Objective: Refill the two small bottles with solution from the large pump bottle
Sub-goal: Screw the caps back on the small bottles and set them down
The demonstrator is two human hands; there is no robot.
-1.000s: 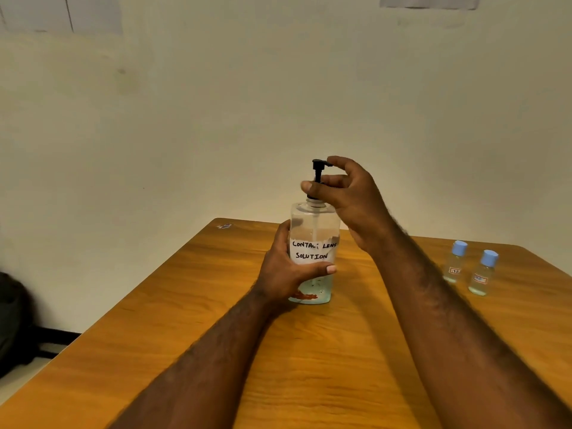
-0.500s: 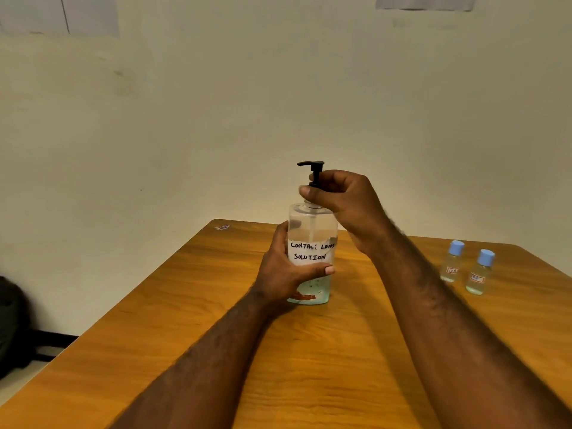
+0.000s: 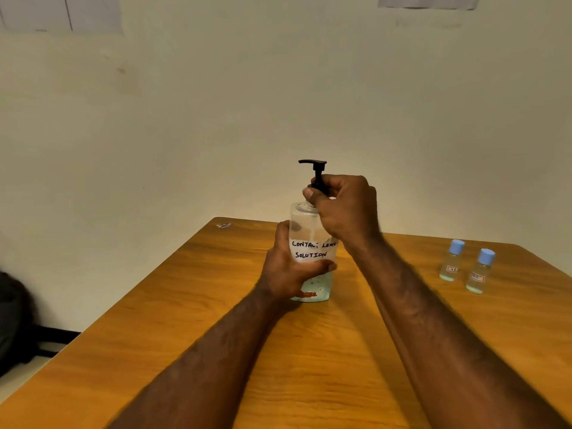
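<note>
Fingers [image 3: 283,233] of the left hand [image 3: 284,274] are curled round the left side of the large pump bottle [image 3: 312,243], thumb across the front just under the handwritten "contact lens solution" label, so that hand has a proper wraparound hold and is pinning the bottle upright on the table [image 3: 309,366]. Moving right, the right hand [image 3: 346,212] is bunched up, its fingertips [image 3: 309,193] pinching the black collar at the base of the pump stem, with the nozzle [image 3: 314,164] sticking out to the left above them. My guess is this is the twist-the-pump-loose step. To do it well, I'd press the base flat on the wood with the left hand so only the collar turns, grip the collar rather than the thin nozzle, and hold the bottle vertical, since there's bluish liquid low in the bottle that could slosh. Further right, well apart from the hands, the first small bottle [image 3: 452,261] and second small bottle [image 3: 479,270] stand just beside each other with their blue caps on, so those need opening before any refilling. Count, left to right: one dark bag [image 3: 12,320] on the floor, one table, one pump bottle, two hands, two small bottles, two blue caps.
</note>
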